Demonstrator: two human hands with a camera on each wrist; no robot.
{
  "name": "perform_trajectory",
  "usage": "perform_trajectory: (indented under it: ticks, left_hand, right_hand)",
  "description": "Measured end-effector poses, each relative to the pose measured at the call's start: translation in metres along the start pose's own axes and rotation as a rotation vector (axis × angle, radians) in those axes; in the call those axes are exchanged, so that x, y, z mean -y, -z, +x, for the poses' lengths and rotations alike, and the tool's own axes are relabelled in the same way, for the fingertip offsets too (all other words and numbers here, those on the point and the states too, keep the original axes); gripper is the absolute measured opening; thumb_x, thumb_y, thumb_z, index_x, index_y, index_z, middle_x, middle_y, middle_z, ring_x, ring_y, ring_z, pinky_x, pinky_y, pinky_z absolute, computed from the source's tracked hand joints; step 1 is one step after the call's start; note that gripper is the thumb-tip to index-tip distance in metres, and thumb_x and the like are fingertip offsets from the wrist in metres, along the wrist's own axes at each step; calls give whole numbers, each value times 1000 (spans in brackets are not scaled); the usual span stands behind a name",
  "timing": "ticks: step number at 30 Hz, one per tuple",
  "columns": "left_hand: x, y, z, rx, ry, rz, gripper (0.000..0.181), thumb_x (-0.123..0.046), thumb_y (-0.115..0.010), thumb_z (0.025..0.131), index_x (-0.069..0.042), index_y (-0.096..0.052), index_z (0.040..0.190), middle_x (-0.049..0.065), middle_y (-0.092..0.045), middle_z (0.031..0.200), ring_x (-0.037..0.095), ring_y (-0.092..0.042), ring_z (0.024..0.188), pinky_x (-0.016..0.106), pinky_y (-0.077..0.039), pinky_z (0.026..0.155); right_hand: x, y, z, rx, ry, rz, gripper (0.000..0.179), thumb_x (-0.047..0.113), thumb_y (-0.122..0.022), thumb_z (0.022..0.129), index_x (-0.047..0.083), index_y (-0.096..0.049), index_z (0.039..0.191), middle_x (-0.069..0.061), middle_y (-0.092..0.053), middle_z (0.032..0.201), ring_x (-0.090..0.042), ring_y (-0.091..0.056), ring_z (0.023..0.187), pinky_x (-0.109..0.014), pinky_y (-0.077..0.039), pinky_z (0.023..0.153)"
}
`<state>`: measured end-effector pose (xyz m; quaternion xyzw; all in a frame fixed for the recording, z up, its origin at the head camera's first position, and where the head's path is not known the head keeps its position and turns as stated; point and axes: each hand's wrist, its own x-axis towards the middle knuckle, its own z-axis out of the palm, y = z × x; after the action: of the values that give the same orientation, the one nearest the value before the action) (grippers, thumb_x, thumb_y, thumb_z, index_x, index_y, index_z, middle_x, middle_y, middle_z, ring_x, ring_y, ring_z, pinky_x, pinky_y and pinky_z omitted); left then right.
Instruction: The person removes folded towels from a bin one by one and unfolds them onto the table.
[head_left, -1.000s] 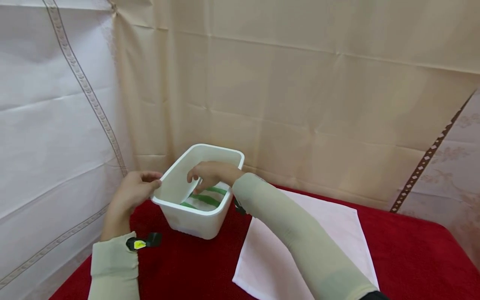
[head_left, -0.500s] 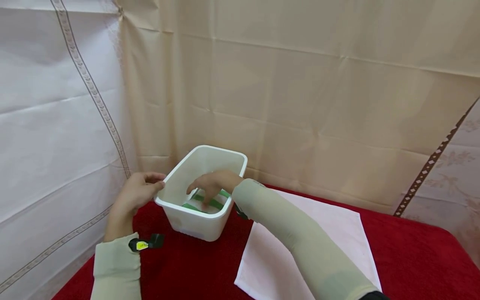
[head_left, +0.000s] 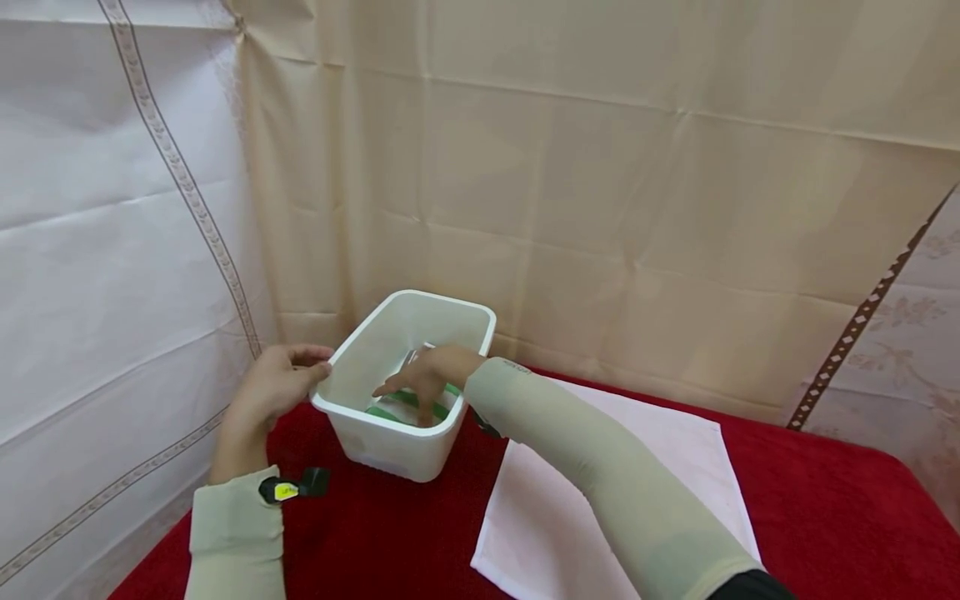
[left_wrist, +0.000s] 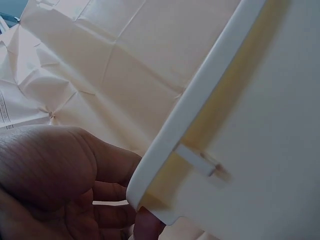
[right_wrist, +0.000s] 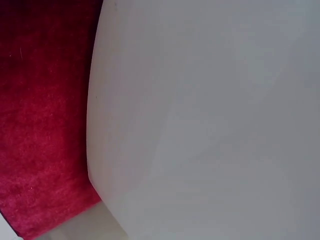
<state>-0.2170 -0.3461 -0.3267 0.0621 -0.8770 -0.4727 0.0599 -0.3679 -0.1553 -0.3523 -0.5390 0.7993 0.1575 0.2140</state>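
Observation:
A white plastic tub (head_left: 390, 442) stands at the left of the table. My left hand (head_left: 273, 387) pinches its left rim; in the left wrist view the thumb of the left hand (left_wrist: 60, 175) lies outside and a fingertip shows under the rim (left_wrist: 170, 120). My right hand (head_left: 427, 379) reaches down inside with its fingers extended over a flat green-and-white striped thing (head_left: 382, 412) on the bottom. Behind that hand a white edge with dark marks (head_left: 411, 357) shows. In the right wrist view the tub's outer wall (right_wrist: 200, 120) hides the right hand.
A pale pink cloth (head_left: 540, 525) lies flat on the red table cover (head_left: 825, 500), right of the tub and under the right forearm. Beige fabric (head_left: 600, 208) hangs close behind the table, and white fabric (head_left: 112, 275) hangs at the left.
My right hand has sunk deeper into the tub, and the striped thing, tilted up at its fingers before, now lies lower. The left hand keeps its hold on the rim.

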Motion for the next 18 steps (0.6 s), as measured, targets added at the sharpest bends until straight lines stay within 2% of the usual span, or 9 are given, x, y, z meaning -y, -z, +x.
perform_trajectory:
  ticks: [3, 5, 9, 13, 15, 18]
  left_hand:
    - [-1, 0, 0, -1, -6, -1, 34, -8, -59, 101, 11, -62, 129, 29, -65, 122, 33, -64, 100, 28, -56, 70]
    - [-1, 0, 0, -5, -13, 2, 34, -8, -59, 100, 11, -63, 128, 29, -66, 121, 32, -64, 99, 27, -55, 70]
    - [-1, -1, 0, -12, -26, 4, 33, -7, -60, 100, 10, -63, 127, 28, -67, 120, 31, -64, 98, 26, -54, 71]
    - [-1, -1, 0, -9, -17, -11, 33, -8, -60, 100, 10, -63, 128, 28, -66, 120, 30, -64, 97, 26, -55, 70]
    - [-1, -1, 1, -3, -8, -25, 33, -7, -60, 100, 10, -63, 129, 28, -66, 120, 29, -64, 96, 26, -56, 70]
    - [-1, 0, 0, -1, 4, -35, 34, -7, -60, 100, 10, -62, 129, 29, -65, 120, 29, -65, 95, 27, -57, 70]
  right_hand:
    - [0, 0, 1, 21, -1, 10, 102, 43, -88, 80, 45, -26, 160, 11, -44, 153, -13, -46, 117, -32, -39, 100]
    - [1, 1, 2, 43, 5, 9, 105, 42, -88, 80, 45, -22, 161, 12, -34, 162, -12, -44, 121, -33, -38, 103]
    - [1, 0, 4, 79, 9, -51, 112, 45, -88, 79, 46, -13, 162, 10, -19, 170, -11, -38, 133, -43, -28, 114]
    - [1, 0, 3, 101, -12, -86, 111, 49, -87, 79, 50, -13, 161, 16, -20, 169, -11, -28, 143, -53, -13, 121]
    - [1, 0, 3, 115, -26, -70, 110, 49, -87, 79, 52, -13, 160, 19, -28, 164, -12, -27, 141, -53, -12, 121]
    - [1, 0, 5, 127, -30, -34, 111, 46, -88, 78, 54, -14, 159, 18, -40, 148, -14, -31, 128, -46, -20, 115]
